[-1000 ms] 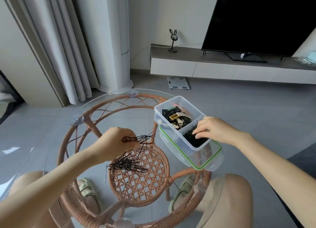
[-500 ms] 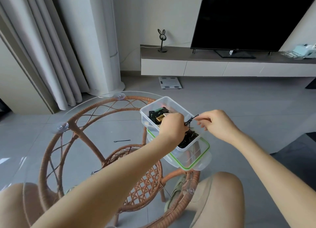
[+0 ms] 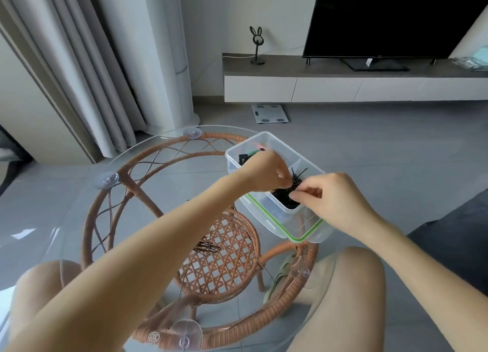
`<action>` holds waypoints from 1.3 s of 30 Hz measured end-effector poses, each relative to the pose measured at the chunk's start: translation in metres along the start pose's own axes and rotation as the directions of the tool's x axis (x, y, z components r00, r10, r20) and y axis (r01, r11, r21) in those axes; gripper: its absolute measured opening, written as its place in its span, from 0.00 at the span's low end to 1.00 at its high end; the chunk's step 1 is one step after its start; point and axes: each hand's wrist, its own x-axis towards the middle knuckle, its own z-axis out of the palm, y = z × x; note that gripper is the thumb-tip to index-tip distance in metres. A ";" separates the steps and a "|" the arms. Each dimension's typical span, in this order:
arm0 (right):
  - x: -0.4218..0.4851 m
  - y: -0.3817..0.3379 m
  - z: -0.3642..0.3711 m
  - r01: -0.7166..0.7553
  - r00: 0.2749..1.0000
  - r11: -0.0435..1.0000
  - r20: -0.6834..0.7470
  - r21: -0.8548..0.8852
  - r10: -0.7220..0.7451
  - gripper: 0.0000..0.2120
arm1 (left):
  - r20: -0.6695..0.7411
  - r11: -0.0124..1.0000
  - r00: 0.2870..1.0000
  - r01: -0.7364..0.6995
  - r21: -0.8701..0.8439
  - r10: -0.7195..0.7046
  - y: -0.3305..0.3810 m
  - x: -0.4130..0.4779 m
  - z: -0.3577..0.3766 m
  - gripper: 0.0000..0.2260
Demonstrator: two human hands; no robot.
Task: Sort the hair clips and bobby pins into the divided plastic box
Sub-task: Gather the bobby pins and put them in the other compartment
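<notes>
Head view: both hands meet over the clear, divided plastic box [image 3: 274, 150], which sits on its green-rimmed lid [image 3: 303, 235] at the right edge of the round glass tabletop [image 3: 79, 206]. The left hand [image 3: 264, 172] has its grip pinched on a bundle of thin black bobby pins [image 3: 297, 178], their free ends splaying up and to the right. Directly below lies the near compartment's dark pin heap [image 3: 285, 201]. The right hand [image 3: 332, 201] pinches at that heap's right edge, touching it. Loose brown pins [image 3: 207, 247] remain on the tabletop, nearer the left arm.
</notes>
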 end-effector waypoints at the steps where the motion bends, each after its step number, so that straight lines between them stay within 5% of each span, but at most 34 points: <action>1: -0.009 -0.007 0.008 0.003 0.997 1.000 0.071 -0.003 -0.002 0.10 | -0.034 0.999 0.999 -0.003 -0.053 0.001 -0.003 -0.008 -0.004 0.07; 4: -0.039 -0.022 0.038 -0.025 0.914 0.991 0.399 -0.129 0.075 0.14 | -0.121 0.998 0.991 0.054 -0.031 -0.057 -0.022 -0.040 -0.018 0.09; 6: -0.052 -0.025 0.061 -0.006 0.870 0.962 0.473 -0.274 0.141 0.14 | -0.090 0.984 0.986 0.150 0.098 -0.141 -0.048 -0.069 -0.023 0.12; 11: -0.053 -0.037 0.110 0.009 0.944 0.942 0.313 -0.335 0.102 0.09 | 0.046 0.883 0.906 0.397 0.248 -0.420 -0.109 -0.150 -0.015 0.23; 17: 0.007 -0.066 0.157 -0.087 0.990 0.942 0.081 -0.325 0.119 0.09 | -0.075 0.804 0.867 0.487 0.340 -0.493 -0.110 -0.199 0.032 0.47; 20: 0.036 -0.078 0.169 -0.165 0.983 0.934 0.024 -0.317 0.182 0.09 | -0.137 0.817 0.880 0.474 0.329 -0.455 -0.116 -0.196 0.042 0.42; 25: 0.057 -0.091 0.187 -0.024 0.999 0.964 0.030 -0.265 0.033 0.09 | -0.097 0.904 0.918 0.396 0.161 -0.385 -0.130 -0.185 0.030 0.29; 33: 0.036 -0.089 0.173 0.274 0.914 0.950 0.350 -0.153 -0.207 0.10 | -0.074 0.977 0.976 0.208 0.046 -0.204 -0.137 -0.175 0.025 0.14; 36: 0.021 -0.086 0.160 0.289 0.863 0.957 0.443 -0.035 -0.244 0.11 | -0.162 0.983 0.970 0.186 0.010 -0.182 -0.142 -0.177 0.027 0.14; 39: 0.009 -0.079 0.142 0.210 0.903 0.976 0.372 0.059 -0.216 0.12 | -0.227 0.962 0.951 0.243 0.122 -0.211 -0.146 -0.180 0.028 0.24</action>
